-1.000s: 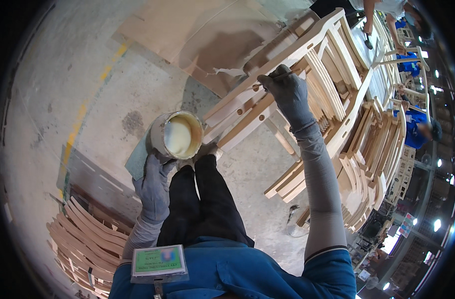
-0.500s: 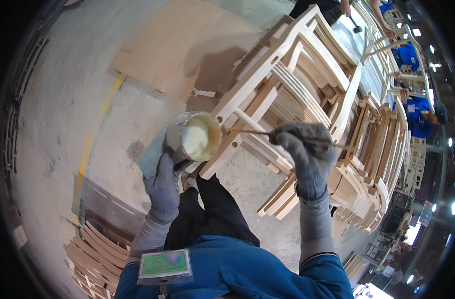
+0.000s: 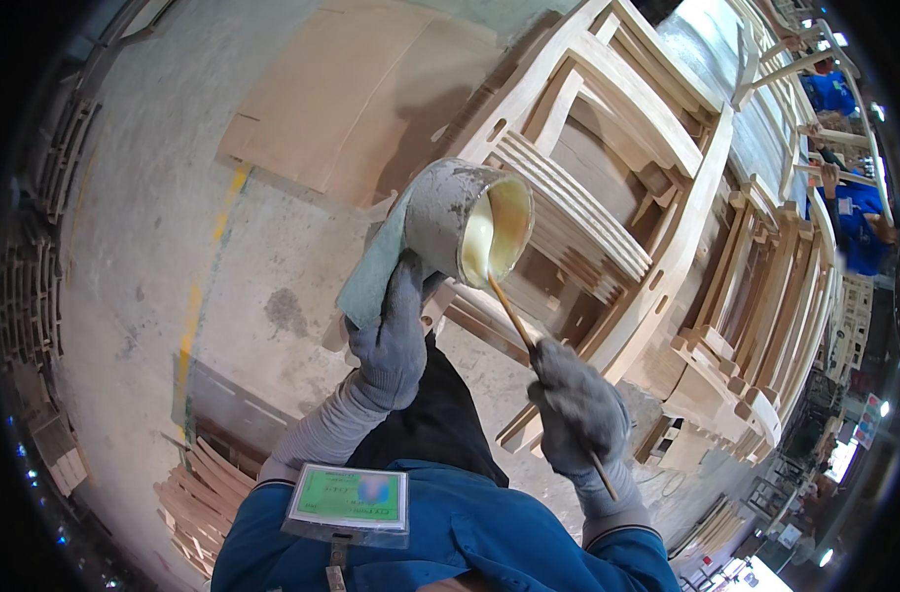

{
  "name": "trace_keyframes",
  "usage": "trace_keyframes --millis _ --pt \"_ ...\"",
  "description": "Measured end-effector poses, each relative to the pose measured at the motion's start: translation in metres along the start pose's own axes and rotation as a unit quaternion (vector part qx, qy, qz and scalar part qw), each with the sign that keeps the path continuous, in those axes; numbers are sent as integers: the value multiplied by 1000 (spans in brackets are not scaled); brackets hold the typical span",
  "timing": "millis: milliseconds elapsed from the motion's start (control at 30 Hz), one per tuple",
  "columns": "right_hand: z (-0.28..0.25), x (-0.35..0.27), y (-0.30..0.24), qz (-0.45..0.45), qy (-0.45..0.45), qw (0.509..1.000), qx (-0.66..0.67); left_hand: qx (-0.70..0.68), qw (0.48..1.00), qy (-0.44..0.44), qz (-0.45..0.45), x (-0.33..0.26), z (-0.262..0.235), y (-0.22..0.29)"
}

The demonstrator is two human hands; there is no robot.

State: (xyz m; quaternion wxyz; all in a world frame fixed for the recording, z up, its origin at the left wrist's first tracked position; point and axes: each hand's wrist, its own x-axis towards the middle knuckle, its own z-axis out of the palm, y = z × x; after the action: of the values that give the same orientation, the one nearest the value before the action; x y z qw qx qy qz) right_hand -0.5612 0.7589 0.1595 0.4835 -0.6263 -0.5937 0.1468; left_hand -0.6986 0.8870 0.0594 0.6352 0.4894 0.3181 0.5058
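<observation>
The gloved left hand (image 3: pixel 396 340) grips a tilted grey glue pot (image 3: pixel 469 225) from below, a grey-green cloth (image 3: pixel 376 271) pinched between glove and pot, its mouth turned toward the stacked unfinished wooden chair frames (image 3: pixel 617 197). The gloved right hand (image 3: pixel 578 409) is clenched around a thin wooden stick (image 3: pixel 514 316), whose tip dips into what looks like pale cream glue at the pot's rim.
</observation>
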Motion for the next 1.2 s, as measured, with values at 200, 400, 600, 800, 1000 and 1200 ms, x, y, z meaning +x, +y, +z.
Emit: trace_keyframes --millis 200,400,600,800,1000,1200 --pt "-4 7 19 159 215 939 214 -213 971 11 -106 17 25 20" --pt "-4 19 21 165 231 916 284 170 984 -42 13 16 15 -5" --pt "-16 46 46 290 220 881 301 103 990 59 -69 37 21 1" --pt "-44 138 131 253 71 932 251 -97 969 115 -194 54 -9 21" --pt "-27 186 198 256 -18 936 241 -63 959 155 -228 52 -36 35" --pt "-10 200 206 260 -17 945 197 -54 960 159 -223 54 -38 36"
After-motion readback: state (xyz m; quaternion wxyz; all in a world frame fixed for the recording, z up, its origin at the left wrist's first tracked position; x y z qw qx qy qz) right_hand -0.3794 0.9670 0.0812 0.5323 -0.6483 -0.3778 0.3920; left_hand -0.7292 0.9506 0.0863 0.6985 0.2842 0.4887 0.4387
